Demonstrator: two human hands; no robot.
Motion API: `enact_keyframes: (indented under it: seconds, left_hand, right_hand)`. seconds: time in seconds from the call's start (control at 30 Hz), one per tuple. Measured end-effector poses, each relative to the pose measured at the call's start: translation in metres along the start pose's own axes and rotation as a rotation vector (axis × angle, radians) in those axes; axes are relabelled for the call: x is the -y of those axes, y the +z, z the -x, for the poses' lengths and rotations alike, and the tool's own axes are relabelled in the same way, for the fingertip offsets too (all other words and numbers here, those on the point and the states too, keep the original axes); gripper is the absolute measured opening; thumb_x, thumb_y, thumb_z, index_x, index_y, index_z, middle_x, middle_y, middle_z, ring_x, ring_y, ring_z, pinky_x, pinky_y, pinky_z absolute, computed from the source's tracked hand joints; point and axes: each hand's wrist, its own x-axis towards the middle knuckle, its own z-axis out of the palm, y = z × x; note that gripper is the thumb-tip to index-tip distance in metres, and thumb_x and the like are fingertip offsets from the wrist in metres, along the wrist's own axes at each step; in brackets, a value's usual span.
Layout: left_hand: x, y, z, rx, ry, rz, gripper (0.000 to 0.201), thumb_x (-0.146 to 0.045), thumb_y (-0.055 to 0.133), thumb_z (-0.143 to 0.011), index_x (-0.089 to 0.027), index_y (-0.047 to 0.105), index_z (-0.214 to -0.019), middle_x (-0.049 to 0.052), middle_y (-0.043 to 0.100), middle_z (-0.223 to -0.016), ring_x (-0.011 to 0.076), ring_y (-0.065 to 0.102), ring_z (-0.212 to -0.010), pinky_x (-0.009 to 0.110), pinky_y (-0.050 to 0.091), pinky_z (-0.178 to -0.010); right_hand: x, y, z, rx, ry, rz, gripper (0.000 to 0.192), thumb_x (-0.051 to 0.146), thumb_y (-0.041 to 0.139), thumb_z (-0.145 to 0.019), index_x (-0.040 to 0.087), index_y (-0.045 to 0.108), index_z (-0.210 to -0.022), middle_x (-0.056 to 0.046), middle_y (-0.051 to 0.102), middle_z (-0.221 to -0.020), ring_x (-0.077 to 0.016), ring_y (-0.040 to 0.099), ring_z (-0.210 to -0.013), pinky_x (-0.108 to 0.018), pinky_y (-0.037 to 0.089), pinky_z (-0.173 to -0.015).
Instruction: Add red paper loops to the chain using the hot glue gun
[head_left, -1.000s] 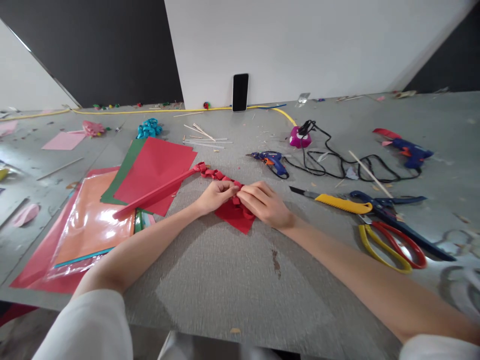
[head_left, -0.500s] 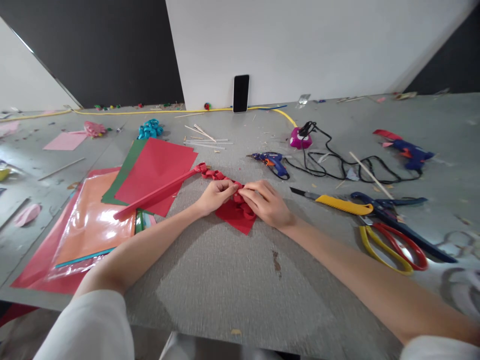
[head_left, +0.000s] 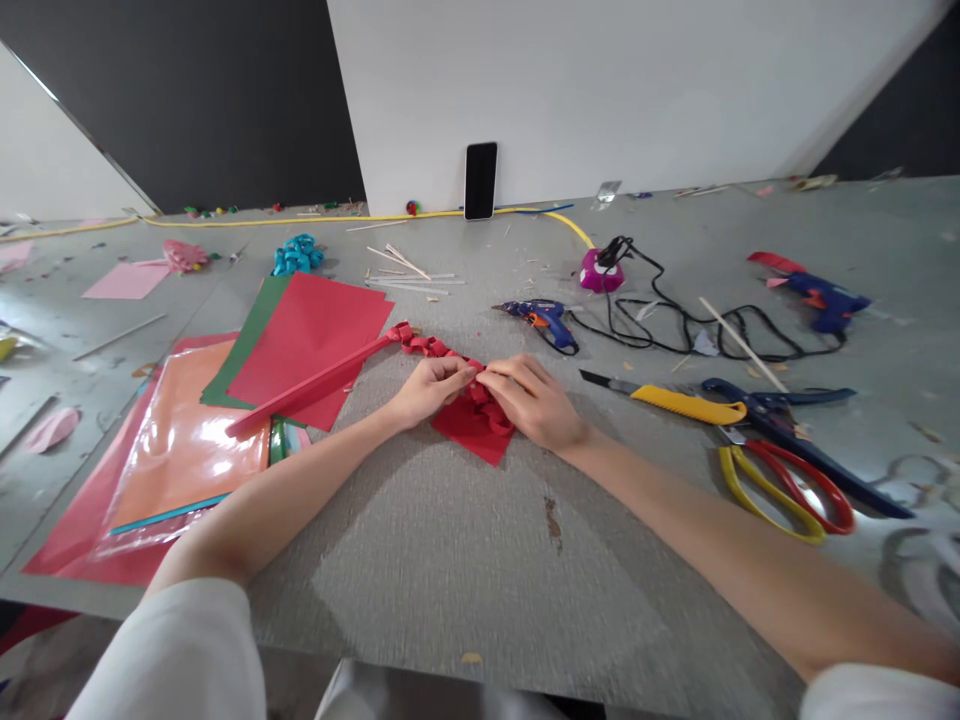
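We reach both forearms in from the near edge of the grey table [head_left: 465, 560], angled toward each other so that they meet at the middle. Our left hand [head_left: 426, 388] lies with its knuckles up and its fingers curled, pinching the folded red paper chain [head_left: 439, 350] at its near end. Our right hand [head_left: 534, 402] comes in from the other side, wrist low on the table, fingers bent and closed on the same fold, so the two sets of fingertips touch (the paper between them is mostly hidden). Both hands are clamped on the red paper, close together.

The chain runs away to the left from our fingers and ends in a long flat red strip [head_left: 307, 388] that lies across the red sheet [head_left: 311, 330] and the green sheet [head_left: 251, 340] under it. A small red paper piece [head_left: 472, 438] lies flat on the table beneath our hands.

To the right of our right hand, well apart, lie a yellow-handled knife [head_left: 686, 404], blue scissors [head_left: 780, 405] and red and yellow scissors [head_left: 787, 488]. A blue glue gun [head_left: 546, 318] lies just beyond our hands, and a phone [head_left: 480, 180] leans upright against the white wall.
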Motion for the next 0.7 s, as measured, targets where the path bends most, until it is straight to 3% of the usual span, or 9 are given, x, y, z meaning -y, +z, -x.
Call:
enact_keyframes:
  seconds: [0.17,0.33,0.7]
  left_hand:
    - [0.0017,-0.0014,-0.0005,-0.027,0.004,0.0,0.058,-0.071,0.072,-0.083,-0.016,0.057,-0.074,-0.008,0.039,-0.054,0.0048,0.028,-0.048,0.024,0.017,-0.049]
    - [0.0046,-0.0033,-0.0025,-0.078,-0.036,0.078,0.058,-0.071,0.076,-0.08,-0.015,0.06,-0.078,-0.008,0.041,-0.056,0.0043,0.028,-0.047,0.024,0.015,-0.048]
    - [0.0063,-0.0054,-0.0029,-0.067,-0.039,0.056,0.056,-0.068,0.077,-0.081,-0.015,0.063,-0.079,-0.008,0.041,-0.055,0.005,0.029,-0.048,0.024,0.016,-0.049]
  right_hand:
    - [0.0013,0.0062,-0.002,-0.097,0.141,-0.163,0.025,0.019,0.057,-0.104,0.025,0.059,-0.128,-0.01,0.069,-0.111,-0.0241,0.068,-0.103,-0.04,0.059,-0.091]
    - [0.0005,0.01,-0.003,-0.111,0.319,-0.307,0.019,0.026,0.057,-0.105,0.026,0.054,-0.124,-0.008,0.066,-0.108,-0.0204,0.068,-0.092,-0.038,0.06,-0.085]
    - [-0.0009,0.0087,-0.006,-0.044,0.35,-0.377,0.015,0.03,0.058,-0.105,0.026,0.055,-0.119,-0.008,0.065,-0.109,-0.0228,0.066,-0.101,-0.041,0.058,-0.091]
